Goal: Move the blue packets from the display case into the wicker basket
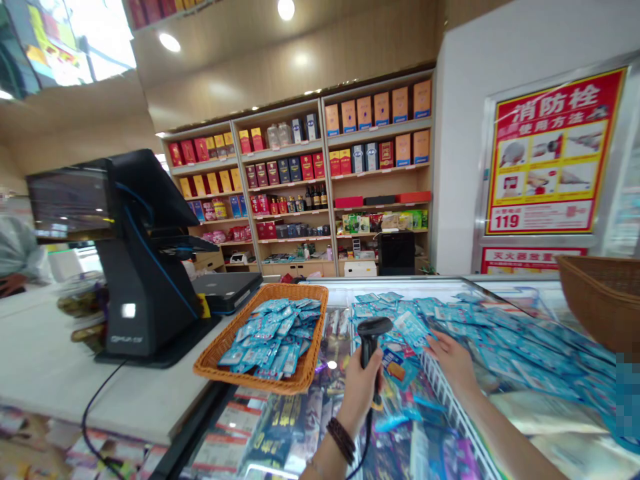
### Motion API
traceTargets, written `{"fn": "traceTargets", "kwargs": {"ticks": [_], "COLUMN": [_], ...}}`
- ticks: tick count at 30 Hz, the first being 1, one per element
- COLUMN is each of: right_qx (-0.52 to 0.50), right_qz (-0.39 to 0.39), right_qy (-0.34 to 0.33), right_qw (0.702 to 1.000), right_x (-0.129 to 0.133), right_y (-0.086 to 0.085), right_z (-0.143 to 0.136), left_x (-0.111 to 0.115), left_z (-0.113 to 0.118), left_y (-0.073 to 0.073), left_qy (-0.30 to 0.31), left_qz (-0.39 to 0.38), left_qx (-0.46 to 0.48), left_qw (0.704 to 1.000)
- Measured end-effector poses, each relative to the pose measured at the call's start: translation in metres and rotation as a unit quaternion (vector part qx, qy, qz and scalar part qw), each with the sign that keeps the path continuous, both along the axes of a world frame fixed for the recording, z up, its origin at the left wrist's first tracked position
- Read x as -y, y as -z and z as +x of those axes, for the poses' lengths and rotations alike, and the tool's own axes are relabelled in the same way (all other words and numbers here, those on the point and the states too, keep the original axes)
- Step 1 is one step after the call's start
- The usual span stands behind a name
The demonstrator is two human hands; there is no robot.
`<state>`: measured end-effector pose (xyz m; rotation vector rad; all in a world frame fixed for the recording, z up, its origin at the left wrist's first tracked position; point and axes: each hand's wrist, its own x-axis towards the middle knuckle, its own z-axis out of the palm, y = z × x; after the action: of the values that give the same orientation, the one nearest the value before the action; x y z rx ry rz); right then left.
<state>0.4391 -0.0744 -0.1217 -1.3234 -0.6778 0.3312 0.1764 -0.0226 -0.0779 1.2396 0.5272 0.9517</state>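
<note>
Scanning step apparently in hand: left hand (pixel 364 385) grips the black scanner (pixel 371 337) at lower centre, right hand (pixel 454 363) pinches a blue packet (pixel 412 329) just right of it; next move likely calls for aligning packet with scanner.

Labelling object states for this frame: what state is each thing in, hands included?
Left hand: closed around scanner
Scanner: held, head up
Right hand: pinching blue packet
Blue packet: held by its edge
Orange basket: filled with packets
Screen: looks dark
Ceiling light: lit
</note>
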Motion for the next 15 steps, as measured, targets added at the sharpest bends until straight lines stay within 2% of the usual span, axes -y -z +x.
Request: {"fn": "traceTargets", "kwargs": {"ticks": [4, 8, 11, 15], "right_qx": [-0.051, -0.018, -0.013, -0.068], "right_qz": [0.018, 0.014, 0.013, 0.027], "right_qy": [0.005, -0.057, -0.123, -0.208], "right_qw": [0.999, 0.998, 0.992, 0.975], "right_x": [-0.018, -0.052, -0.086, -0.136], "right_y": [-0.004, -0.023, -0.049, -0.083], "right_z": [-0.008, -0.03, -0.063, -0.13], "left_x": [-0.002, -0.009, -0.017, -0.028], "left_z": [-0.014, -0.044, -0.073, -0.117], "left_y": [-0.017, -0.035, -0.045, -0.054], "left_qy": [-0.028, -0.07, -0.109, -0.169], "left_qz": [0.017, 0.032, 0.049, 0.072], "left_qx": [-0.001, -0.012, -0.022, -0.024], "left_qw": [0.999, 0.997, 0.993, 0.983]}}
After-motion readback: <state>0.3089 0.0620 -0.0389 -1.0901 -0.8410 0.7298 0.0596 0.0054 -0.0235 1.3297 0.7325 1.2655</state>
